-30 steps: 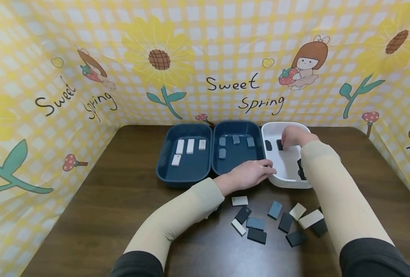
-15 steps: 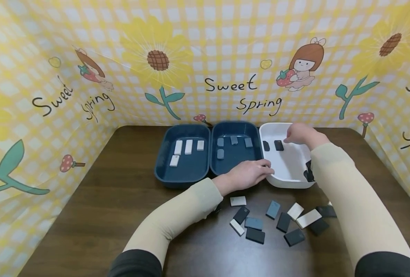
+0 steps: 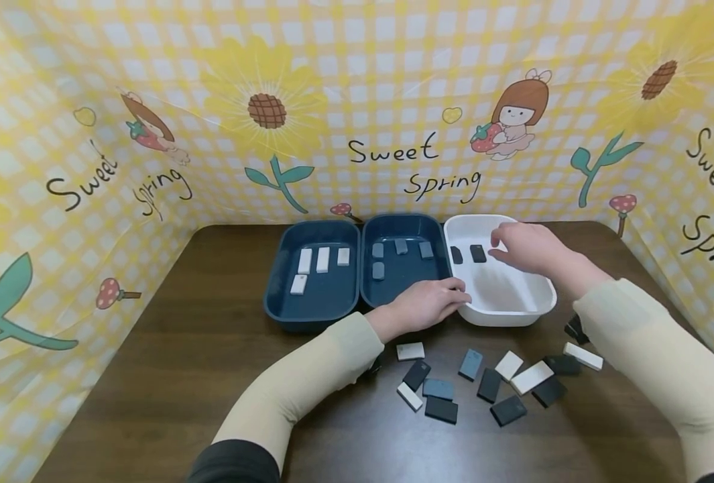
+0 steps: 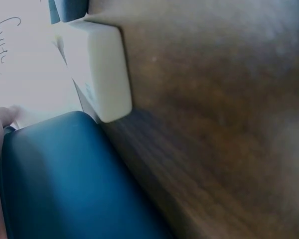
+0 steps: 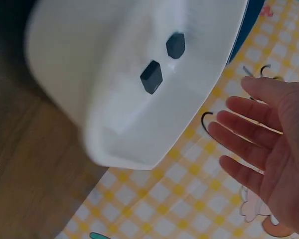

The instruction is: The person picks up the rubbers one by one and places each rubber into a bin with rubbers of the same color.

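Observation:
In the head view my right hand point(image 3: 528, 247) hovers over the white tray point(image 3: 504, 298), its fingers loose and apart and holding nothing. Two black tiles point(image 3: 478, 253) lie at the back left inside that tray, the nearer one just left of my fingertips. The right wrist view shows the right hand point(image 5: 269, 144) with spread fingers, outside the tray wall, and both black tiles point(image 5: 152, 77). My left hand point(image 3: 423, 305) rests palm down at the front of the middle blue tray point(image 3: 401, 292), its fingertips on the white tray's front left rim.
The left blue tray point(image 3: 326, 305) holds several white tiles point(image 3: 322, 259); the middle one holds several blue-grey tiles point(image 3: 401, 247). On the wooden table point(image 3: 182, 376) in front lie loose white, blue and black tiles point(image 3: 509, 410). A patterned cloth point(image 3: 357, 87) stands behind.
My right hand has let go of the nearer black tile and moved right, its fingers opening. As the right arm shifted right, more loose tiles came into sight. The left hand stays put.

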A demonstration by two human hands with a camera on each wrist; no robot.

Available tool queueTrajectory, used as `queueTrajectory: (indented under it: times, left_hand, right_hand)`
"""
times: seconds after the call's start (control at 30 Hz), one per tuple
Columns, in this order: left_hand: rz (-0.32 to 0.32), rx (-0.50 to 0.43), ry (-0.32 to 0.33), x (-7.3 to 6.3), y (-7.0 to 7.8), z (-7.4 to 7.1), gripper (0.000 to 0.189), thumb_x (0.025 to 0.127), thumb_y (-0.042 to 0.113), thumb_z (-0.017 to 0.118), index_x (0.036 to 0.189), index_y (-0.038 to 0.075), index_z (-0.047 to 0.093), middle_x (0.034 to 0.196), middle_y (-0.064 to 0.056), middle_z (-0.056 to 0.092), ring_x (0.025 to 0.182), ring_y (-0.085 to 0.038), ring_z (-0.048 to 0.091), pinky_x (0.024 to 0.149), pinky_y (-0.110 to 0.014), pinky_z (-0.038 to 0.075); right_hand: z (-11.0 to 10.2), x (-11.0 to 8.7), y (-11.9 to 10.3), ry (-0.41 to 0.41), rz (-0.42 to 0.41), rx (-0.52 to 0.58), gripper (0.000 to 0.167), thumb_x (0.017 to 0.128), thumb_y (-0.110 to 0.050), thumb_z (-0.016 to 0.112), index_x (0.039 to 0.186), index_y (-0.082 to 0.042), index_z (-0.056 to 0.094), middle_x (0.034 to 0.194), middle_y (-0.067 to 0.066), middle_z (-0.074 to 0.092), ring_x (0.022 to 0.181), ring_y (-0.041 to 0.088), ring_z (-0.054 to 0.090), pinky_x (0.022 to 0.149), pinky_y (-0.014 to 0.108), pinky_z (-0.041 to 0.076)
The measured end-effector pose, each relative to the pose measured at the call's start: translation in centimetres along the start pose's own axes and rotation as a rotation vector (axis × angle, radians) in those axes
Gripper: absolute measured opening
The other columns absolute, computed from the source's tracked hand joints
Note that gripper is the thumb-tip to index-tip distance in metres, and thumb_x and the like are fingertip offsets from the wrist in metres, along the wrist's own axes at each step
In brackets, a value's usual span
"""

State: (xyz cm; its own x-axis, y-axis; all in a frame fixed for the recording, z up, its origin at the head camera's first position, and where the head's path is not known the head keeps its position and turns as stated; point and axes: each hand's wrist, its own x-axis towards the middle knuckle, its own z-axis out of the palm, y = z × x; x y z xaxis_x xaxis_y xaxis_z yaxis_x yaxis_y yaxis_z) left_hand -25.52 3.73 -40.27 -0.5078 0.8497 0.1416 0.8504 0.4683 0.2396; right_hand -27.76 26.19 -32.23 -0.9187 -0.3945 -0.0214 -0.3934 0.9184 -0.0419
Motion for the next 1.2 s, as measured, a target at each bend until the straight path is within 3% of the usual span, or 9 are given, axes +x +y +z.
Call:
queueTrajectory:
  times: [0.33, 0.57, 0.73, 0.9, 1.03, 1.07, 1.2]
  left_hand:
    - [0.007, 0.017, 0.017, 0.1, 0.1, 0.1, 0.029, 0.102, 0.022, 0.053, 0.126, 0.015, 0.067, 0.125, 0.0, 0.059, 0.101, -0.009, 0.056, 0.093, -0.015, 0.041]
    - [0.006, 0.014, 0.012, 0.1, 0.1, 0.3, 0.029, 0.102, 0.023, 0.053, 0.126, 0.016, 0.066, 0.125, 0.0, 0.058, 0.103, -0.009, 0.056, 0.094, -0.015, 0.041]
    - [0.006, 0.029, 0.017, 0.1, 0.0, 0.3, 0.029, 0.101, 0.023, 0.054, 0.126, 0.016, 0.066, 0.126, 0.0, 0.058, 0.102, -0.008, 0.055, 0.093, -0.016, 0.041]
    - [0.025, 0.042, 0.025, 0.1, -0.1, 0.0, 0.028, 0.102, 0.022, 0.053, 0.126, 0.015, 0.066, 0.124, 0.0, 0.058, 0.101, -0.007, 0.055, 0.091, -0.015, 0.042]
    - [0.022, 0.036, 0.017, 0.1, -0.1, -0.1, 0.029, 0.102, 0.022, 0.052, 0.126, 0.015, 0.066, 0.123, 0.0, 0.058, 0.1, -0.007, 0.055, 0.091, -0.015, 0.042]
    - [0.016, 0.034, 0.012, 0.1, -0.1, -0.1, 0.029, 0.102, 0.022, 0.052, 0.126, 0.015, 0.066, 0.124, 0.001, 0.057, 0.1, -0.007, 0.055, 0.091, -0.015, 0.042]
    - [0.008, 0.036, 0.006, 0.1, -0.1, 0.2, 0.029, 0.103, 0.023, 0.051, 0.127, 0.016, 0.066, 0.124, 0.001, 0.057, 0.1, -0.006, 0.054, 0.091, -0.016, 0.042]
  right_hand:
    - [1.3, -5.3, -1.4, 0.223, -0.115, -0.05, 0.018, 0.084, -0.018, 0.076, 0.093, -0.005, 0.068, 0.089, 0.009, 0.066, 0.059, 0.017, 0.056, 0.052, 0.034, 0.048]
    - [2.1, -8.9, -3.0, 0.358, -0.194, -0.008, 0.022, 0.078, -0.015, 0.081, 0.093, -0.004, 0.07, 0.099, 0.013, 0.069, 0.073, 0.025, 0.066, 0.059, 0.04, 0.053]
    - [3.1, -10.5, -4.8, 0.443, -0.316, 0.035, 0.023, 0.073, -0.012, 0.083, 0.092, -0.007, 0.07, 0.09, 0.006, 0.069, 0.068, 0.017, 0.064, 0.057, 0.034, 0.053]
    - [5.2, -11.3, -7.1, 0.44, -0.489, 0.109, 0.014, 0.081, -0.017, 0.078, 0.091, -0.011, 0.07, 0.087, -0.004, 0.066, 0.071, 0.009, 0.062, 0.061, 0.029, 0.053]
    - [6.7, -11.4, -9.0, 0.365, -0.642, 0.144, 0.02, 0.079, -0.016, 0.08, 0.095, -0.011, 0.07, 0.093, -0.004, 0.064, 0.077, 0.009, 0.061, 0.067, 0.028, 0.053]
    - [7.0, -11.4, -9.5, 0.339, -0.673, 0.144, 0.027, 0.073, -0.011, 0.083, 0.097, -0.011, 0.07, 0.095, -0.003, 0.064, 0.079, 0.01, 0.061, 0.069, 0.028, 0.053]
    - [7.8, -11.3, -11.2, 0.253, -0.75, 0.142, 0.028, 0.077, -0.013, 0.081, 0.102, -0.012, 0.07, 0.101, -0.003, 0.065, 0.085, 0.009, 0.061, 0.074, 0.026, 0.052]
